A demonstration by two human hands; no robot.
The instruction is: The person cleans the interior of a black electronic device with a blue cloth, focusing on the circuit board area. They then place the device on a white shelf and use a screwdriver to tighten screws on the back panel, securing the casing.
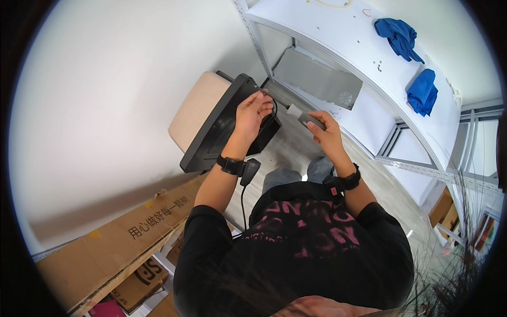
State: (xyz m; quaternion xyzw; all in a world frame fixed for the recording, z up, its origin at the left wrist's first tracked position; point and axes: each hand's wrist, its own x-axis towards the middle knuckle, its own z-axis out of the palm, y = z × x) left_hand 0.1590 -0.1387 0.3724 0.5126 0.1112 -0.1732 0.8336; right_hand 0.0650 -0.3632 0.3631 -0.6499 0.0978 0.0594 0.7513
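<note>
My left hand [252, 112] is closed, with its fingertips pinched together on a thin black cable [275, 110] that loops down beside it. Just behind that hand stands a boxy black object [211, 142] with a beige panel [198, 103] on its left side. In my right hand [328, 133] is a grey-and-white handheld device [303, 117], gripped by its darker grey end. Its narrow dark tip points toward my left hand. A thin dark line runs between the tip and the left fingers; whether it joins the cable I cannot tell.
A long cardboard box [121, 240] lies at lower left by the white wall. At upper right, a white shelf unit [338, 37] carries two blue cloths [422, 92] and small scattered bits. A grey panel [317, 76] sits on its lower level.
</note>
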